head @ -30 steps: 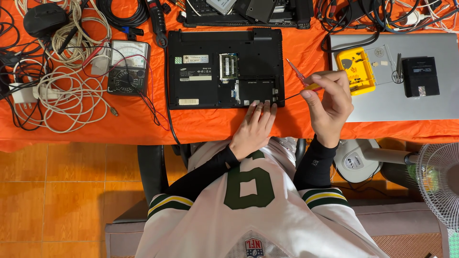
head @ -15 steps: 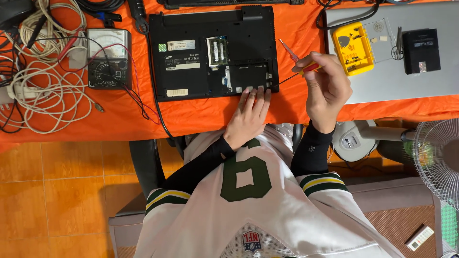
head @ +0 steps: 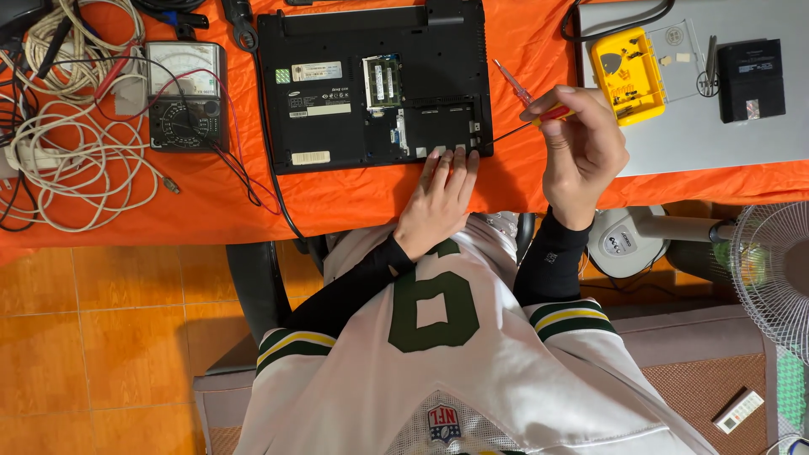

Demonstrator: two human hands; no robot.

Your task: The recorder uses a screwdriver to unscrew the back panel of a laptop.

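Two hands are working at an upturned black laptop (head: pixel 375 84) w/ its bottom covers off, lying on an orange cloth (head: pixel 337 198) over the table. Left hand (head: pixel 438 198) is lying flat, fingers together and extended, tips pressing on the near edge of the laptop by the open bay, apparently steadying the chassis. Right hand (head: pixel 581 152) is raised off to the right of the laptop, fingers clamped round a red-handled screwdriver (head: pixel 524 91); shaft is pointing up-left, clear of the laptop, not engaged w/ any screw. Yellow parts box (head: pixel 625 74) is sitting just beyond the right hand on a grey laptop lid (head: pixel 674 135), prob. for reach. Analog multimeter (head: pixel 185 94) and coiled cables (head: pixel 59 152) are lying well apart at left.

Hidden/unclear: screwdriver tip type, bay contents, any screw between fingers: cannot tell. Laptop's far edge is cut off by frame top.
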